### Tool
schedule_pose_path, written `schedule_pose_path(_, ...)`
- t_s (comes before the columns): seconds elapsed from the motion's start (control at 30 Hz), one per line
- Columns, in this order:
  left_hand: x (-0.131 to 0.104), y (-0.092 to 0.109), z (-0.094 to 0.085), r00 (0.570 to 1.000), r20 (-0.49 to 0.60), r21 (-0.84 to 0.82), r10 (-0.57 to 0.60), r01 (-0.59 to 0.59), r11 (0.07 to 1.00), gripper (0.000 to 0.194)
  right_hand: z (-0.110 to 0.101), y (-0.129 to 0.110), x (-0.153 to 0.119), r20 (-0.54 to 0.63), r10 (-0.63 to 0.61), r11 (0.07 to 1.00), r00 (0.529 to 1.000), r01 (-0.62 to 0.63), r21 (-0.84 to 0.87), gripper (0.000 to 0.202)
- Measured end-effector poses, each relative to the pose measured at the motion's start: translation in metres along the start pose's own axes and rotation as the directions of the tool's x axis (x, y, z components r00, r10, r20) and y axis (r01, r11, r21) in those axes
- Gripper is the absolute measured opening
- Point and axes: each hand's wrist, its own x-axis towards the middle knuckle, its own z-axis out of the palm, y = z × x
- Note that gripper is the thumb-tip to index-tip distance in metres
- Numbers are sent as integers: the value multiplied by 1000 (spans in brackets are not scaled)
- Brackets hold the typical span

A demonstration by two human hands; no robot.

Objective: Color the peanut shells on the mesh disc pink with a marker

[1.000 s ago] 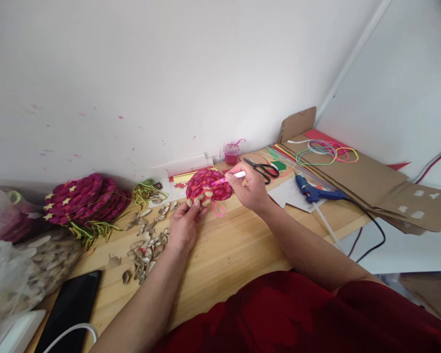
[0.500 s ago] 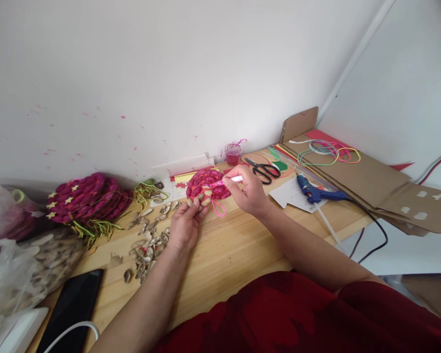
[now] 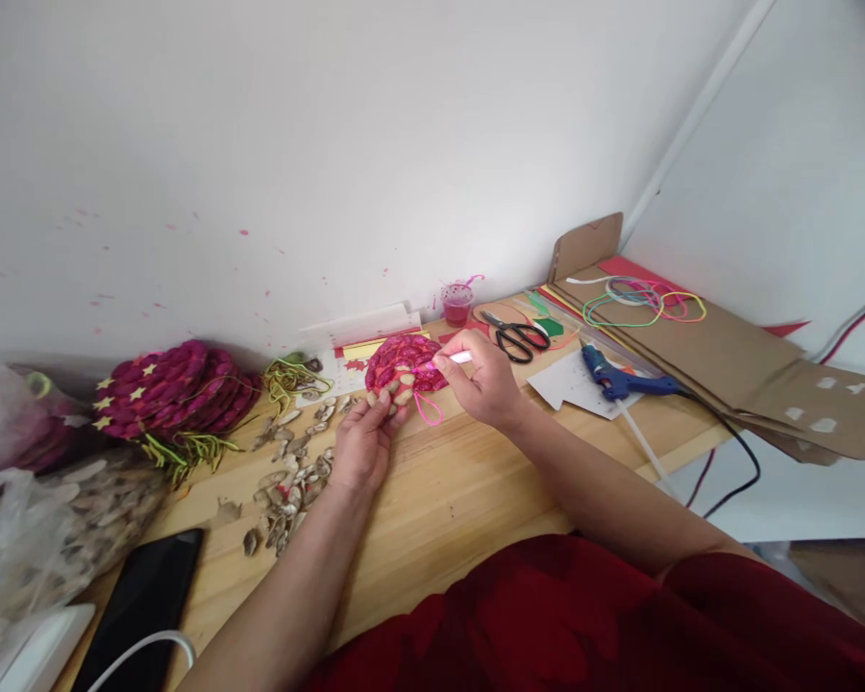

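The left hand [image 3: 362, 437] has its fingers pinching the near edge of a round pink disc [image 3: 404, 354], held over the far middle of the worktop [image 3: 461, 509]; a few tan pieces show at that edge, and a pink loop [image 3: 429, 411] hangs from its near side; the right hand [image 3: 481, 380] has its fingers pinching a white-handled tool [image 3: 462, 357], its pink end at the disc, though I cannot tell whether it touches; beyond the hands, near the wall, stands a cup of pink liquid [image 3: 457, 305]; to its right lie black-handled scissors [image 3: 519, 338], then a blue glue gun [image 3: 629, 383]; left of the left hand lie scattered shells [image 3: 281, 500], with star-trimmed pink discs [image 3: 165, 384] stacked farther left.
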Motion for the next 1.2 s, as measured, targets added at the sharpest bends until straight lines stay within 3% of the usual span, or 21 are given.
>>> schedule_pose_path(0.33, 1, 0, -2, 1000, 10, 21, 3, -3, 1000, 18, -2, 0, 1, 27, -1, 1000, 1000, 1, 5, 15)
schedule_pose_path(0.5, -1, 0, 0, 999, 33, 26, 7, -8, 1000, 24, -3, 1, 1, -37, -2, 1000, 999, 2, 13, 11)
schedule_pose_path(0.77, 0, -4, -4, 998, 59, 52, 23, -26, 998, 35, -4, -1, 2, -37, 3, 1000, 999, -3, -2, 14)
schedule_pose_path(1.2, -5, -2, 5, 998, 42, 32, 51, -53, 998, 49, -6, -4, 2, -66, -48, 998, 997, 45, -42, 12)
